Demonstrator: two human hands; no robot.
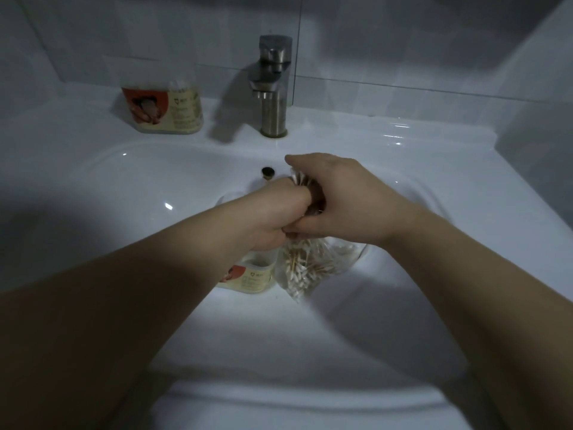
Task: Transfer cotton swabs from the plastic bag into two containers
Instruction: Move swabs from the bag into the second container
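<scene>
Over glossy white sink basin point(124, 187), left hand point(273, 218) and right hand point(341, 197) both clenched round bundle of wooden-stick cotton swabs point(300, 180). Below, crinkly clear plastic bag point(310, 268) beside labelled translucent container point(251, 277); second container point(164, 110) by brushed-metal faucet point(274, 88).

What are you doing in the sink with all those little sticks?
A person is sorting cotton swabs over the sink. The left hand and the right hand together grip a bunch of swabs above the basin. Just below them lies a clear bag with many more inside. A container sits in the basin beside the bag, and a second container stands on the ledge left of the faucet.
</scene>
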